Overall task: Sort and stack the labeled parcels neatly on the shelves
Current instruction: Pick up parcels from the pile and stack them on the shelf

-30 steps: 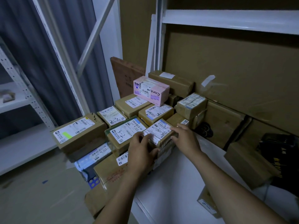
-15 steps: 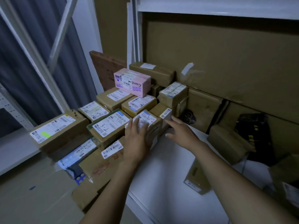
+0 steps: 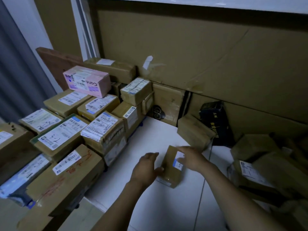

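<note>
A small brown parcel (image 3: 169, 165) is set lower centre on the white shelf (image 3: 158, 134), long axis pointing up-frame; it is flanked by the left hand (image 3: 145, 167) and right hand (image 3: 191, 158) (fingers loose, touching it, nothing clamped).

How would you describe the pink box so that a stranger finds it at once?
Look at the stack of parcels at the left of the white shelf. Toward its back, on top, lies the pink box. Every neighbour is brown cardboard; it alone is pink.
</note>
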